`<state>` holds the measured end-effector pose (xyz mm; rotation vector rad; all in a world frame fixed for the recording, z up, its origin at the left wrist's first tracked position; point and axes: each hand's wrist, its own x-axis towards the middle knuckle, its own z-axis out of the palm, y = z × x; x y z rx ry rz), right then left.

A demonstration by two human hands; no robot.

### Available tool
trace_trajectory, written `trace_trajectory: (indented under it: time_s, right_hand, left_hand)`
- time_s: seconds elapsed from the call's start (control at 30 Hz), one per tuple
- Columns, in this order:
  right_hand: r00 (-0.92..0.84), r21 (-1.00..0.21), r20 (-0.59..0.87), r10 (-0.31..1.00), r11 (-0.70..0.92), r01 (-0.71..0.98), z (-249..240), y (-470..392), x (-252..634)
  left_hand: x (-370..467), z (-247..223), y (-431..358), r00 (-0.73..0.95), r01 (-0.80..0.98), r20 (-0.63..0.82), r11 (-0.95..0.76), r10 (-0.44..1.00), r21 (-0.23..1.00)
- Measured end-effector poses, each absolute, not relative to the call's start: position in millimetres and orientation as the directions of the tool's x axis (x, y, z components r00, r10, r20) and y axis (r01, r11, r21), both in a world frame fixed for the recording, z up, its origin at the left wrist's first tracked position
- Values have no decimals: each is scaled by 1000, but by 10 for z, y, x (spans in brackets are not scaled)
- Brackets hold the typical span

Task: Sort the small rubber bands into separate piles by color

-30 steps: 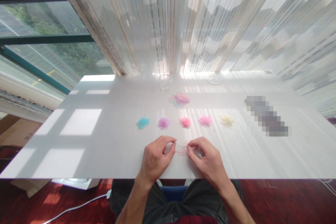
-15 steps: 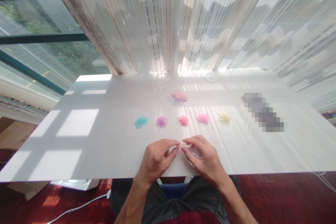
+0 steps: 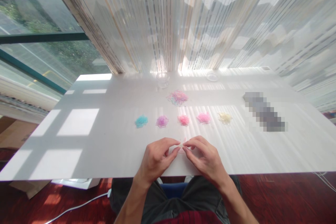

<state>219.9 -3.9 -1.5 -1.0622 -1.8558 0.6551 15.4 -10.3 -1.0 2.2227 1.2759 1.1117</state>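
Observation:
My left hand [image 3: 160, 155] and my right hand [image 3: 203, 154] meet fingertip to fingertip above the table near its front edge. Each has thumb and index finger brought together in a pinch. A small pale rubber band [image 3: 181, 145] shows between the fingertips, partly hidden by them. Thin pinkish bands [image 3: 181, 151] lie just under the fingers. Beyond the hands is a row of small heaps of rubber bands: turquoise [image 3: 141, 121], purple [image 3: 162, 121], coral red [image 3: 183, 120], pink [image 3: 204, 118] and pale yellow [image 3: 225, 118].
Behind the row lies a larger mixed heap of bands [image 3: 177, 98]. A clear round container [image 3: 163, 79] and a clear lid [image 3: 212, 76] stand near the curtain [image 3: 147, 24]. A blurred-out dark object [image 3: 265, 112] lies on the right of the white table [image 3: 112, 140].
My right fingertips have come closer together, near the left ones, and a pale band now shows between them. The heaps and containers have stayed in place.

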Motion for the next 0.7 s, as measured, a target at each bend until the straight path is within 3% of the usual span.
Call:
trace_trajectory:
  time_s: [0.7]
  right_hand:
    - [-306,-764,427,851,521,380,-26,-47,2203]
  left_hand:
    - [179,9,-100,305,490,499,-583,811,648]
